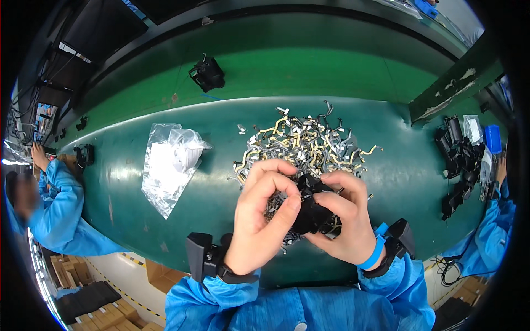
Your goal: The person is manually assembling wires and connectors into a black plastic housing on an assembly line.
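A black plastic part [312, 215] is held over the near side of a loose heap of short cables [301, 138]. My right hand [350, 223] is closed around its right side, with the thumb below and the fingers on top. At the part's left edge my left hand [265, 215] is closed in a pinch, thumb against the forefinger. Whatever lies between those fingertips is hidden. Grey, yellow and black wires with small white connectors make up the heap, and some show beneath my hands.
Left of the heap lies a clear plastic bag [171, 165] with white contents. A black device [207, 73] stands farther back on the green surface. Several black parts [461, 160] and a blue bin [493, 139] are at the right. Co-workers in blue sleeves [61, 185] sit at both sides.
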A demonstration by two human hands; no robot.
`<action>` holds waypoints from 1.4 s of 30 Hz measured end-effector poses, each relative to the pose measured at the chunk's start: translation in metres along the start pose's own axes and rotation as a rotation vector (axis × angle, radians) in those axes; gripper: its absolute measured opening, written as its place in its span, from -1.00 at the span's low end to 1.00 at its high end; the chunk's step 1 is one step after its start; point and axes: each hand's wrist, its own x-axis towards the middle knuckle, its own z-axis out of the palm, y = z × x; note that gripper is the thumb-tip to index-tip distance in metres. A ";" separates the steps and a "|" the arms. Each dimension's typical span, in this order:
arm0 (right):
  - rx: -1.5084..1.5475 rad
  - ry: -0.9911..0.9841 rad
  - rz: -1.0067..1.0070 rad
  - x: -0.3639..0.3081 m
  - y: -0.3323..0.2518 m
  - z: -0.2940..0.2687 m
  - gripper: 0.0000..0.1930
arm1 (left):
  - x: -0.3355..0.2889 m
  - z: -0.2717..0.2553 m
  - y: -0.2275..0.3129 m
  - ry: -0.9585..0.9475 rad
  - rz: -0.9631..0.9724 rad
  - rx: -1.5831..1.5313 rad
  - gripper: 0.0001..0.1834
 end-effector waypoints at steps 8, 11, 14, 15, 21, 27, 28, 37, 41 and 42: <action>-0.022 -0.008 -0.005 0.000 -0.001 -0.004 -0.29 | 0.003 -0.004 0.014 0.044 0.169 0.424 -0.85; -0.020 0.024 0.022 0.000 -0.003 -0.004 -0.29 | 0.000 -0.001 0.015 0.106 0.258 0.556 -0.79; -0.055 0.055 0.002 0.000 -0.002 -0.005 -0.30 | 0.001 0.007 0.018 0.260 0.272 0.596 -0.70; -0.056 0.054 0.003 0.000 -0.002 -0.005 -0.30 | 0.001 0.005 0.016 0.232 0.256 0.520 -0.69; -0.031 0.080 0.000 -0.001 -0.002 -0.002 -0.30 | -0.002 0.004 0.005 0.145 0.171 0.226 -0.78; -0.059 0.039 -0.030 -0.001 -0.002 -0.002 -0.25 | -0.004 0.004 0.002 0.154 0.086 0.076 -0.85; -0.057 0.040 -0.023 -0.002 -0.001 -0.002 -0.23 | -0.004 0.004 0.002 0.151 0.078 0.077 -0.85; -0.075 0.025 -0.003 -0.002 0.000 -0.002 -0.17 | -0.003 0.003 0.005 0.093 -0.002 0.053 -0.88; -0.110 0.010 -0.023 0.001 -0.001 -0.004 -0.20 | -0.004 0.000 0.001 0.023 -0.124 -0.112 -0.89; -0.109 0.008 -0.023 0.002 -0.001 -0.004 -0.20 | -0.003 -0.001 0.002 0.025 -0.125 -0.112 -0.89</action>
